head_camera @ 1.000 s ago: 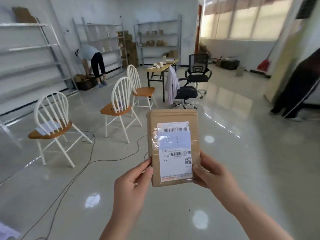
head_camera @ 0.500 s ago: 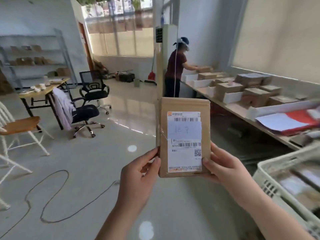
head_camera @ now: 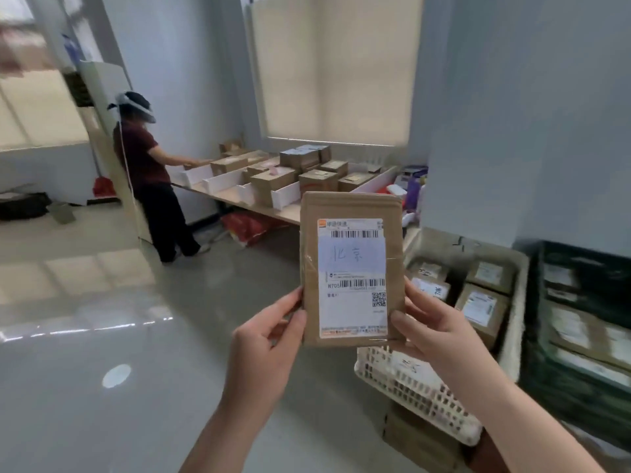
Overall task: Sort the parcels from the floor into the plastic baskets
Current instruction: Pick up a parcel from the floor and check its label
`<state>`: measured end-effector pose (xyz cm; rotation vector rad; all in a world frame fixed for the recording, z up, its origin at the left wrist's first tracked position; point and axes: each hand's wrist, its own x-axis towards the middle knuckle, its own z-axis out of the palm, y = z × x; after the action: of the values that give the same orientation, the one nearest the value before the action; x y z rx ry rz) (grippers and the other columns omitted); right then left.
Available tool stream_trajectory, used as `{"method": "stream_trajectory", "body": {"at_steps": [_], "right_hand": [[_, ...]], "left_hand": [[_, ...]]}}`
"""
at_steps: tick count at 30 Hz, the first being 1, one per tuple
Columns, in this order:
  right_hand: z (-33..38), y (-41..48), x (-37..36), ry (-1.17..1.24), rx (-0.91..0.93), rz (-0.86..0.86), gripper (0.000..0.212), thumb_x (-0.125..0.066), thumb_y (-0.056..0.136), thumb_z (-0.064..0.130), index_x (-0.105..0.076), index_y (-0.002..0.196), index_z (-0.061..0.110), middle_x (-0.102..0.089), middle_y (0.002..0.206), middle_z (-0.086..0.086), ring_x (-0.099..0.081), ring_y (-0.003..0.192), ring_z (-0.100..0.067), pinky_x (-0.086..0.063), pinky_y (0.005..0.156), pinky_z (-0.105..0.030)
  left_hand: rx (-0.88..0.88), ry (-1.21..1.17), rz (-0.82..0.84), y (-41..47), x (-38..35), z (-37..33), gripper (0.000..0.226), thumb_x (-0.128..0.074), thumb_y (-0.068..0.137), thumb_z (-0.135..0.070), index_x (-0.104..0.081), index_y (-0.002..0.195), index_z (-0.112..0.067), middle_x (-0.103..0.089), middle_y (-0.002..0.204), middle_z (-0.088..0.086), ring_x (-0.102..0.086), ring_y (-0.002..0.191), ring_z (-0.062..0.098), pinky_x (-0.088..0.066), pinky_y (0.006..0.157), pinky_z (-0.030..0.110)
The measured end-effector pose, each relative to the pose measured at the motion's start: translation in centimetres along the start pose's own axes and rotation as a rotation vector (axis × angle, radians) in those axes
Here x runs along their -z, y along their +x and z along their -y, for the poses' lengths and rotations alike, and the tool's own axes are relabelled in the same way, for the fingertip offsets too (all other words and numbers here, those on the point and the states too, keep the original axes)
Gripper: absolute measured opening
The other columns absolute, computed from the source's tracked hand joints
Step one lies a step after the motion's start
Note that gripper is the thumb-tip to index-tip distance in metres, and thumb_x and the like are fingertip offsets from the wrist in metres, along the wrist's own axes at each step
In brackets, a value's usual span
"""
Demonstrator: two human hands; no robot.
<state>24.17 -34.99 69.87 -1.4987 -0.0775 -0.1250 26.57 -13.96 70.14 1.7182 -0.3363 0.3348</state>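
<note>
I hold a flat brown parcel [head_camera: 351, 213] upright in front of me, its white shipping label with barcodes and handwritten characters facing me. My left hand [head_camera: 266, 346] pinches its lower left edge and my right hand [head_camera: 440, 332] grips its lower right edge. Just right of the parcel on the floor stands a white plastic basket [head_camera: 512, 339] holding several labelled brown parcels. A dark green basket [head_camera: 546, 387] with more parcels sits beside it at the far right.
A person in a dark red top [head_camera: 143, 158] stands at a long table [head_camera: 246, 201] loaded with cardboard boxes and white dividers. A red bag [head_camera: 246, 227] lies under the table. Glossy open floor [head_camera: 102, 370] spreads to the left.
My view has swung right, from the chairs to the table and then the baskets. Both hands still hold the parcel the same way; the baskets now lie close at right.
</note>
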Motion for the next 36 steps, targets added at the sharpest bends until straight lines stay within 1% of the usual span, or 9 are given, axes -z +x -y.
{"method": "stream_trajectory", "body": {"at_steps": [5,8,11,16,23,24,26,29,36], "right_hand": [[0.6,0.9,2.6,-0.070,0.028,-0.138,0.053,-0.050,0.094,0.003,-0.050,0.112,0.052,-0.071,0.102,0.020,-0.069,0.088,-0.003,-0.053,0.066,-0.012],[0.3,0.7,5.0,-0.092,0.024,-0.245,0.055,-0.050,0.094,0.003,-0.049,0.113,0.055,-0.070,0.105,0.021,-0.069,0.093,-0.004,-0.056,0.073,-0.017],[-0.2,-0.3,8.4,-0.119,0.012,-0.359,0.055,-0.050,0.095,0.005,-0.047,0.114,0.057,-0.070,0.105,0.020,-0.069,0.093,-0.005,-0.056,0.072,-0.020],[-0.6,-2.8,16.3,-0.131,-0.025,-0.512,0.055,-0.048,0.096,0.004,-0.045,0.128,0.048,-0.071,0.108,0.014,-0.069,0.097,-0.008,-0.056,0.073,-0.020],[-0.3,-4.6,30.0,-0.186,-0.058,-0.657,0.056,-0.049,0.095,0.004,-0.046,0.115,0.056,-0.071,0.103,0.020,-0.069,0.091,-0.002,-0.053,0.066,-0.011],[-0.2,-4.8,32.0,-0.196,-0.064,-0.678,0.056,-0.050,0.095,0.004,-0.046,0.115,0.056,-0.071,0.104,0.019,-0.068,0.093,-0.002,-0.054,0.068,-0.014],[0.0,-5.1,35.6,-0.233,-0.083,-0.707,0.057,-0.053,0.094,0.007,-0.046,0.118,0.059,-0.068,0.112,0.019,-0.066,0.101,-0.006,-0.056,0.082,-0.025],[0.0,-4.7,40.5,-0.254,-0.107,-0.730,0.055,-0.056,0.093,0.011,-0.045,0.125,0.055,-0.064,0.119,0.020,-0.060,0.113,-0.010,-0.048,0.100,-0.042],[-1.8,-0.9,48.9,-0.214,-0.161,-0.783,0.058,-0.055,0.093,0.009,-0.039,0.139,0.040,-0.068,0.113,0.018,-0.065,0.105,-0.009,-0.051,0.096,-0.041]], "left_hand": [[-0.035,-0.097,0.127,4.0,-3.1,1.0,0.038,-0.062,0.086,0.000,-0.068,0.100,-0.036,-0.072,0.088,-0.021,-0.068,0.081,-0.004,-0.048,0.068,0.005],[-0.049,-0.130,0.218,5.4,-6.3,1.5,0.039,-0.062,0.087,-0.003,-0.066,0.099,-0.039,-0.072,0.088,-0.023,-0.067,0.081,-0.005,-0.048,0.066,0.004],[-0.038,-0.159,0.316,6.0,-10.6,1.8,0.037,-0.061,0.088,-0.007,-0.066,0.102,-0.041,-0.073,0.087,-0.020,-0.068,0.077,-0.003,-0.048,0.062,0.006],[-0.023,-0.168,0.475,6.3,-19.9,1.6,0.034,-0.062,0.087,-0.011,-0.065,0.109,-0.038,-0.072,0.091,-0.020,-0.068,0.080,0.002,-0.051,0.062,0.011],[-0.025,-0.175,0.598,6.3,-36.1,0.3,0.039,-0.061,0.088,-0.009,-0.062,0.108,-0.042,-0.070,0.090,-0.027,-0.066,0.084,-0.003,-0.050,0.065,0.008],[-0.027,-0.172,0.609,6.3,-38.3,0.1,0.039,-0.061,0.089,-0.009,-0.061,0.107,-0.043,-0.070,0.090,-0.028,-0.065,0.085,-0.005,-0.049,0.066,0.007],[-0.035,-0.171,0.632,6.1,-42.2,-0.5,0.040,-0.060,0.089,-0.009,-0.059,0.110,-0.043,-0.068,0.089,-0.031,-0.063,0.087,-0.008,-0.047,0.067,0.005],[-0.039,-0.168,0.661,6.2,-47.0,-1.2,0.042,-0.059,0.090,-0.010,-0.054,0.108,-0.047,-0.059,0.089,-0.046,-0.058,0.092,-0.016,-0.044,0.068,0.001],[0.013,-0.153,0.658,9.6,-56.0,-0.2,0.038,-0.058,0.090,-0.011,-0.055,0.112,-0.042,-0.061,0.088,-0.044,-0.059,0.089,-0.015,-0.044,0.064,0.001]]}}
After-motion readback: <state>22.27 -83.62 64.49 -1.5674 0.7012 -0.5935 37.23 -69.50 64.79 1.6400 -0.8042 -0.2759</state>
